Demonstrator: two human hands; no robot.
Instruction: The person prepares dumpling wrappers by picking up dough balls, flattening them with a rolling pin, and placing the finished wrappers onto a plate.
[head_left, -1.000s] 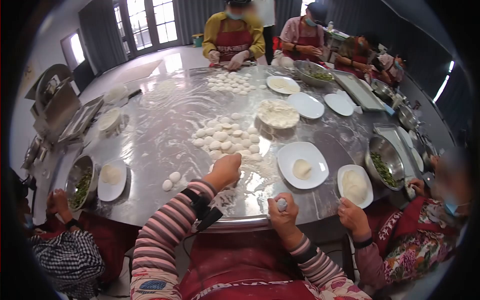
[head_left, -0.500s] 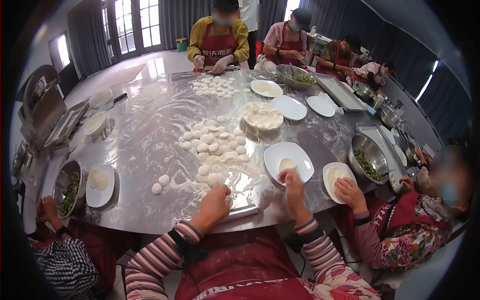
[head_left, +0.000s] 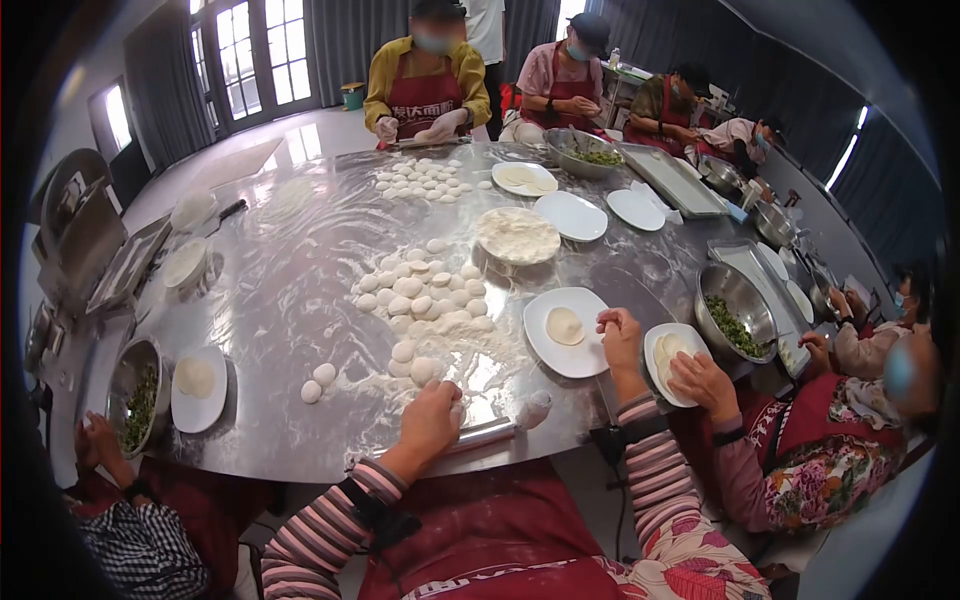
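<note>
at lower centre, the left hand (head_left: 430, 426) is resting by the pin (head_left: 488, 434), fingers curling, grip unclear; mid-right, the right hand (head_left: 622, 338) is hovering near the wrapper (head_left: 565, 326), fingers bending, pinch unclear.

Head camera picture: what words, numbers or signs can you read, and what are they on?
"发达面", then a blurred character: yellow-sleeved person's apron.
White writing on the wearer's own apron: too blurred to read.
White writing on the right-hand neighbour's apron: too blurred.
No readable numbers.
</note>
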